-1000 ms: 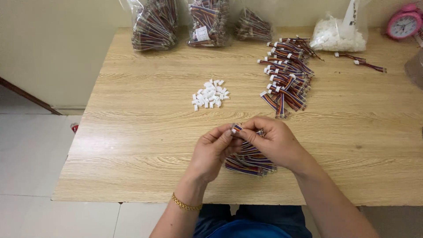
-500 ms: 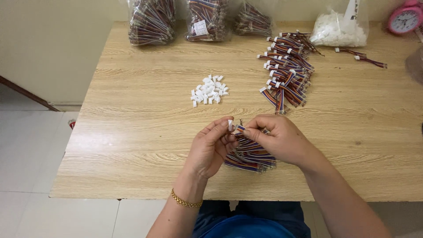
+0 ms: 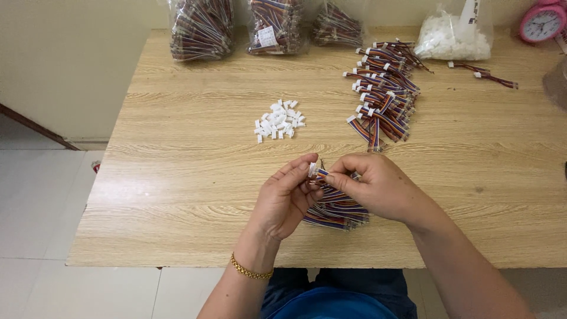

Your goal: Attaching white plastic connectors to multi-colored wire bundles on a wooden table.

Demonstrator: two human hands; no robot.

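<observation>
Hands unmoved; three bags (image 3: 274, 23) behind.

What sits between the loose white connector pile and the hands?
Nothing: in the head view, bare wood table runs from the white connector pile to the left hand and right hand.

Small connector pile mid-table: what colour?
White. The loose connector pile sits on the wooden table, clearest in the head view, apart from both hands.
</observation>
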